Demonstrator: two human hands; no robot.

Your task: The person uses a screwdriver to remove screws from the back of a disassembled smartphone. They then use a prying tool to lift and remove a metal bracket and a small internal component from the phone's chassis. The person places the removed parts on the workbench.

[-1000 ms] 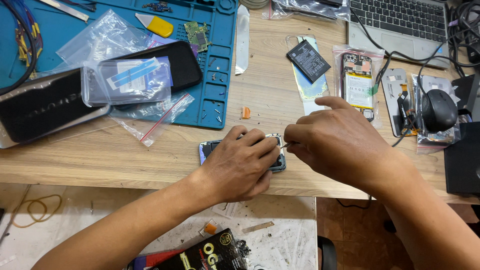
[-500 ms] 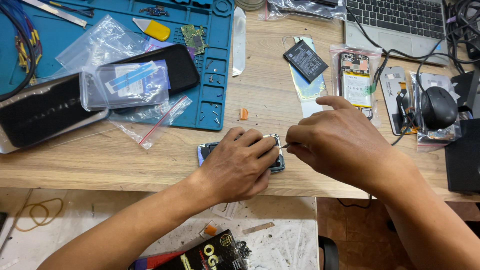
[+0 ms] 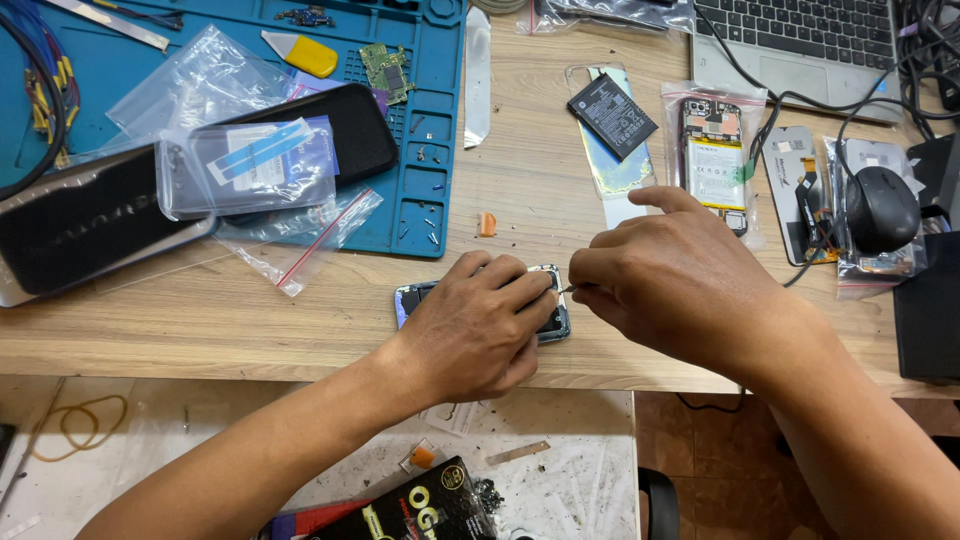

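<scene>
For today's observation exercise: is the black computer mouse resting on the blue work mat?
No, the black computer mouse sits at the right of the wooden table, far from the blue work mat at the left.

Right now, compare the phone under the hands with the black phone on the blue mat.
The phone under the hands lies on bare wood at the table edge, mostly covered by the left hand; the black phone lies untouched on the blue mat, partly under a clear bag. Both lie flat.

Table [image 3: 250,320]: pale wood, matt, visible grain. Work mat [image 3: 440,130] at 11 o'clock: blue, matt, rubbery look; clear glossy plastic bags [image 3: 200,80] on it. Mouse [image 3: 882,208] at 3 o'clock: black, smooth plastic.
</scene>
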